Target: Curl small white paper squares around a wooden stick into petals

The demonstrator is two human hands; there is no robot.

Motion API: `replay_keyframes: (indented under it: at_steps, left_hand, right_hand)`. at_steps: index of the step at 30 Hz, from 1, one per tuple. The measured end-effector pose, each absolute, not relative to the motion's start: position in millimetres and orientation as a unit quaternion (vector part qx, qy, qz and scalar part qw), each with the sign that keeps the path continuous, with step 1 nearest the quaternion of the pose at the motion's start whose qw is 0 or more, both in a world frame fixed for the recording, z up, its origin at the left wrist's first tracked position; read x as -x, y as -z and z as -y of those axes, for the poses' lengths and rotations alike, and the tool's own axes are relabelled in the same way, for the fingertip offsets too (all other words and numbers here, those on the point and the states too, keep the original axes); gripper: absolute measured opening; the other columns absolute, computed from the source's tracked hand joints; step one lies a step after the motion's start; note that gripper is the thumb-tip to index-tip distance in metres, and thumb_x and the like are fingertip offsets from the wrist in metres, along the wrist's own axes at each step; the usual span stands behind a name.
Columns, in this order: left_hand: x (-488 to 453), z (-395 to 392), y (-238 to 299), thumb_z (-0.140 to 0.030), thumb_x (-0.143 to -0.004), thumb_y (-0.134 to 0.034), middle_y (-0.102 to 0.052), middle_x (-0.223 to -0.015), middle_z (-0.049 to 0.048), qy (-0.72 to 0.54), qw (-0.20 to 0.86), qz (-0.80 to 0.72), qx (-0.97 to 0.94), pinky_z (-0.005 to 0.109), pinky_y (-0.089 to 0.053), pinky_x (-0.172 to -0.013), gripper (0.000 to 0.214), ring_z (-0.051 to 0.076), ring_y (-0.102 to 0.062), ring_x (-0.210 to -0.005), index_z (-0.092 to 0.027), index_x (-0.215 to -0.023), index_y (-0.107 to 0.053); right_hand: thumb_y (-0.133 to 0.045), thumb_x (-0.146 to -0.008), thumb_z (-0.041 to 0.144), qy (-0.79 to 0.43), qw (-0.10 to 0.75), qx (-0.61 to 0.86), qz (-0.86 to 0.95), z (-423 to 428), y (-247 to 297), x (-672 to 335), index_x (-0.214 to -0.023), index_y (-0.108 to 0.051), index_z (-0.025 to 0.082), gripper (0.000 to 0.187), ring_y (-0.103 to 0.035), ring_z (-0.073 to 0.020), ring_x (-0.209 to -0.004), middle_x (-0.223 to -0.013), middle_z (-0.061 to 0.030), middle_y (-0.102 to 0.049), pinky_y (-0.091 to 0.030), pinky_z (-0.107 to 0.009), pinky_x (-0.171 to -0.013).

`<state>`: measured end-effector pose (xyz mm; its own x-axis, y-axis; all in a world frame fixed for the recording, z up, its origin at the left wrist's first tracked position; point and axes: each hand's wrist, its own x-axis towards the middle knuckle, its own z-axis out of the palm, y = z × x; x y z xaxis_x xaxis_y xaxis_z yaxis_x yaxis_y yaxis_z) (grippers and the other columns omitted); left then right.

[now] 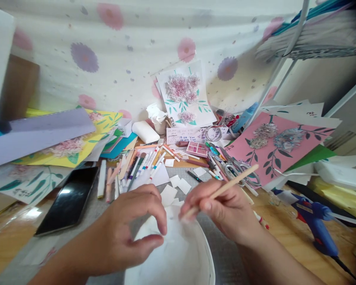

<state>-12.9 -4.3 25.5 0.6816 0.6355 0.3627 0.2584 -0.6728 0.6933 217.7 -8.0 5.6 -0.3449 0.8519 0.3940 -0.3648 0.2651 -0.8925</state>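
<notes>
My right hand [225, 209] grips a pale wooden stick [233, 182], slanting from upper right down to a blurred lower end between the fingers. To its left is my left hand [133, 225], its thumb and index fingertip brought together in a pinch. Whatever lies between those fingertips is too small to make out. Beneath both hands is a white shallow container [190, 261] with a raised, rounded rim. Small white paper squares [169, 194] lie just past its far edge, and the fingers of my right hand hide part of that edge.
Markers and pencils [145, 166] crowd the middle. A phone [68, 200] lies left. On the right are scissors [234, 168], a blue glue gun [316, 221] with its cord, and a pink sheet [279, 146] with paper flowers. A flower picture [185, 95] stands at the back.
</notes>
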Motion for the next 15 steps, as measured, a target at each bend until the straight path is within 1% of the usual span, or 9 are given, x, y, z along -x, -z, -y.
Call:
replay_keyframes:
  at_steps: [2,3,4,6,8,9,10,12,15]
  left_hand:
    - [15,3,-25,-0.013,-0.08,-0.061,-0.066,-0.077,0.0019,-0.305,0.341,-0.262,-0.85,0.03,-0.049,-0.069,0.012,0.02,-0.061,-0.075,-0.023,-0.085,-0.065]
    - [15,2,-24,-0.016,-0.082,-0.06,-0.066,-0.077,0.002,-0.318,0.354,-0.27,-0.837,0.03,-0.049,-0.068,0.01,0.019,-0.061,-0.074,-0.023,-0.085,-0.066]
    - [14,0,-22,-0.018,-0.085,-0.058,-0.066,-0.077,0.002,-0.337,0.363,-0.286,-0.82,0.03,-0.049,-0.068,0.009,0.019,-0.062,-0.073,-0.023,-0.085,-0.066]
    - [12,-3,-19,-0.019,-0.088,-0.054,-0.068,-0.076,0.0014,-0.38,0.363,-0.33,-0.784,0.028,-0.048,-0.066,0.014,0.018,-0.064,-0.071,-0.022,-0.083,-0.067]
    - [10,-7,-16,-0.022,-0.091,-0.053,-0.069,-0.074,0.0003,-0.412,0.341,-0.371,-0.759,0.025,-0.048,-0.064,0.017,0.017,-0.064,-0.069,-0.022,-0.08,-0.067]
    - [10,-9,-14,-0.023,-0.092,-0.053,-0.069,-0.073,-0.0002,-0.424,0.327,-0.385,-0.752,0.025,-0.048,-0.064,0.019,0.017,-0.064,-0.069,-0.022,-0.079,-0.067]
    - [9,-10,-12,-0.025,-0.092,-0.052,-0.069,-0.072,-0.0006,-0.432,0.313,-0.394,-0.748,0.024,-0.048,-0.063,0.02,0.017,-0.063,-0.069,-0.023,-0.079,-0.067]
    - [10,-13,-10,-0.026,-0.093,-0.052,-0.07,-0.073,-0.0008,-0.437,0.294,-0.407,-0.746,0.024,-0.048,-0.062,0.02,0.017,-0.063,-0.068,-0.023,-0.08,-0.067]
    - [11,-15,-6,-0.027,-0.093,-0.052,-0.071,-0.073,-0.0012,-0.432,0.291,-0.424,-0.741,0.024,-0.048,-0.06,0.02,0.017,-0.063,-0.068,-0.023,-0.081,-0.067]
  right_hand:
    - [-0.067,-0.088,0.033,-0.582,0.431,0.158,0.672,11,-12,-221,-0.087,-0.076,0.019,0.017,-0.075,-0.0195,-0.073,-0.08,-0.008,-0.08,-0.061,-0.032,-0.067]
    - [-0.066,-0.089,0.033,-0.58,0.402,0.136,0.695,11,-13,-223,-0.087,-0.076,0.019,0.017,-0.075,-0.0205,-0.075,-0.079,-0.0083,-0.08,-0.061,-0.035,-0.071]
    - [-0.065,-0.089,0.034,-0.579,0.4,0.126,0.699,10,-13,-226,-0.086,-0.076,0.02,0.018,-0.075,-0.0211,-0.077,-0.078,-0.008,-0.08,-0.06,-0.037,-0.074]
    - [-0.065,-0.089,0.04,-0.568,0.458,0.146,0.668,2,-7,-230,-0.087,-0.074,0.022,0.02,-0.075,-0.0218,-0.076,-0.082,-0.006,-0.08,-0.06,-0.039,-0.074]
    - [-0.058,-0.091,0.047,-0.487,0.516,0.262,0.654,-10,4,-234,-0.087,-0.073,0.023,0.029,-0.074,-0.0217,-0.077,-0.085,-0.0055,-0.079,-0.06,-0.039,-0.071]
    - [-0.054,-0.094,0.047,-0.414,0.508,0.343,0.673,-17,11,-235,-0.087,-0.073,0.023,0.032,-0.074,-0.0211,-0.078,-0.086,-0.0051,-0.079,-0.059,-0.038,-0.074]
    - [-0.056,-0.093,0.042,-0.387,0.491,0.381,0.681,-24,18,-235,-0.087,-0.074,0.021,0.028,-0.073,-0.0227,-0.083,-0.089,-0.0073,-0.078,-0.058,-0.039,-0.077]
    - [-0.063,-0.089,0.035,-0.357,0.458,0.414,0.701,-36,33,-233,-0.076,-0.073,0.019,0.023,-0.072,-0.0239,-0.082,-0.086,-0.0079,-0.078,-0.056,-0.038,-0.076]
    - [-0.063,-0.087,0.025,-0.318,0.407,0.45,0.728,-46,48,-229,-0.067,-0.071,0.019,0.022,-0.071,-0.024,-0.081,-0.084,-0.007,-0.078,-0.053,-0.036,-0.075]
